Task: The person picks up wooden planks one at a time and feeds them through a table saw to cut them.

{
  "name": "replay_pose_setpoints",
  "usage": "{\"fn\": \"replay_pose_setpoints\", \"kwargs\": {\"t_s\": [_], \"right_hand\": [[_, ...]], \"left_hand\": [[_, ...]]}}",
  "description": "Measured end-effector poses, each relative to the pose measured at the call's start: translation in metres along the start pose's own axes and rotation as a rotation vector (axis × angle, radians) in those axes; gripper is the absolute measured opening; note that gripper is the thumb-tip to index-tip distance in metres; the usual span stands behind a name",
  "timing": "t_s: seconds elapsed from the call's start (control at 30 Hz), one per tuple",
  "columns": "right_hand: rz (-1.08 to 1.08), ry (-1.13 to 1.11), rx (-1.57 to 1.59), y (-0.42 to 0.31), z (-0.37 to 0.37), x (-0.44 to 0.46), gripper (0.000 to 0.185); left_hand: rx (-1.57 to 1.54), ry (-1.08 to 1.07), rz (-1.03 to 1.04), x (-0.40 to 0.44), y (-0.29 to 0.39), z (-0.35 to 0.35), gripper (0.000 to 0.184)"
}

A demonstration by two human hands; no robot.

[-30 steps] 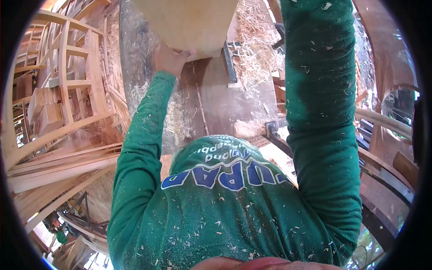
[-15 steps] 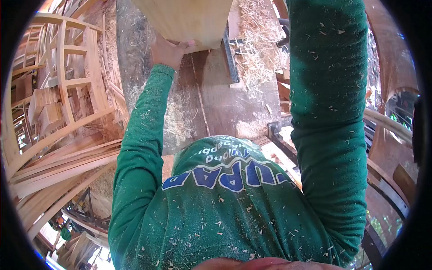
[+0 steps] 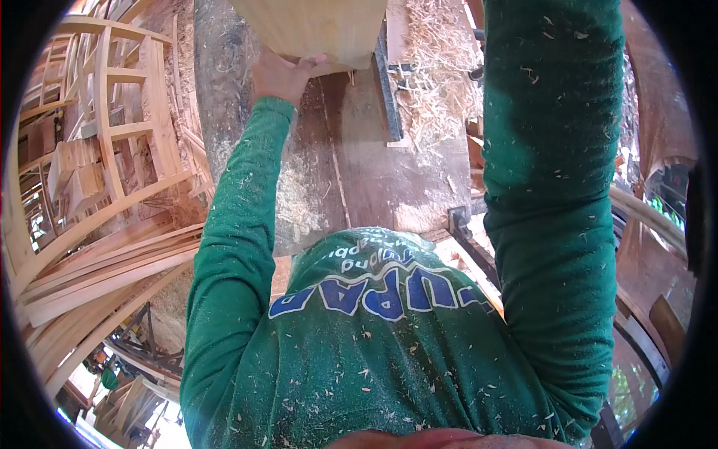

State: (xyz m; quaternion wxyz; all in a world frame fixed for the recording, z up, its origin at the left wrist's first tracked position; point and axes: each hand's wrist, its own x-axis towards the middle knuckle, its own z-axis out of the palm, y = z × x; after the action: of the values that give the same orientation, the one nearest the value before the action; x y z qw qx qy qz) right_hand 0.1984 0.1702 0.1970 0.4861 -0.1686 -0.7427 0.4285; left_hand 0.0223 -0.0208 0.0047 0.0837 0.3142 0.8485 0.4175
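Observation:
My left hand is closed on the near left corner of a pale, wide wooden board. The thumb lies along the board's near edge, and other fingers are partly hidden behind it. Beneath is a dark, worn worktable dusted with sawdust. Just right of the board stands a straight dark bar, edge-on to me. My right arm, in a green sleeve, reaches up past the top of the view, so that hand is out of sight.
Curly wood shavings are heaped on the table's right side. To the left stand curved wooden frames and a stack of long wooden strips. A metal bracket juts out near the table's right front corner.
The board and my left hand have shifted slightly up and away from me. My right sleeve has moved a little to the right.

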Motion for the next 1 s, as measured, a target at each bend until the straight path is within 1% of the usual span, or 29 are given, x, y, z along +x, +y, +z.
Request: {"fn": "replay_pose_setpoints", "kwargs": {"t_s": [0.07, 0.17, 0.27, 0.37, 0.47, 0.57, 0.67, 0.87, 0.97, 1.0], "right_hand": [[0.003, -0.005, 0.000, 0.003, 0.001, 0.000, 0.057], [0.002, -0.005, -0.002, 0.008, 0.001, 0.003, 0.057], [0.000, -0.007, 0.002, 0.010, -0.002, 0.007, 0.056], [-0.001, -0.010, -0.001, 0.015, 0.000, 0.010, 0.056], [0.003, -0.009, 0.000, 0.020, 0.005, 0.015, 0.055], [0.003, -0.008, -0.004, 0.025, 0.009, 0.016, 0.055], [0.005, -0.010, -0.003, 0.029, 0.012, 0.019, 0.054], [0.005, -0.008, -0.002, 0.038, 0.016, 0.026, 0.053], [0.004, -0.012, 0.000, 0.042, 0.019, 0.030, 0.053], [0.000, -0.011, -0.002, 0.044, 0.020, 0.032, 0.053]], "left_hand": [[-0.039, 0.009, 0.016, 0.004, -0.007, 0.004, 0.071], [-0.001, 0.040, 0.073, 0.009, -0.007, 0.005, 0.072], [-0.035, 0.000, 0.038, 0.015, -0.005, 0.005, 0.074], [0.008, 0.000, 0.036, 0.018, 0.009, 0.000, 0.073], [0.063, 0.024, 0.050, 0.023, 0.007, 0.002, 0.072], [0.045, 0.000, 0.033, 0.029, 0.002, 0.004, 0.074], [0.097, 0.033, 0.039, 0.039, -0.009, 0.011, 0.075], [0.025, 0.030, 0.017, 0.051, -0.003, 0.011, 0.077], [0.080, 0.064, 0.082, 0.061, -0.012, 0.016, 0.078], [0.083, 0.060, 0.073, 0.062, -0.010, 0.016, 0.077]]}}
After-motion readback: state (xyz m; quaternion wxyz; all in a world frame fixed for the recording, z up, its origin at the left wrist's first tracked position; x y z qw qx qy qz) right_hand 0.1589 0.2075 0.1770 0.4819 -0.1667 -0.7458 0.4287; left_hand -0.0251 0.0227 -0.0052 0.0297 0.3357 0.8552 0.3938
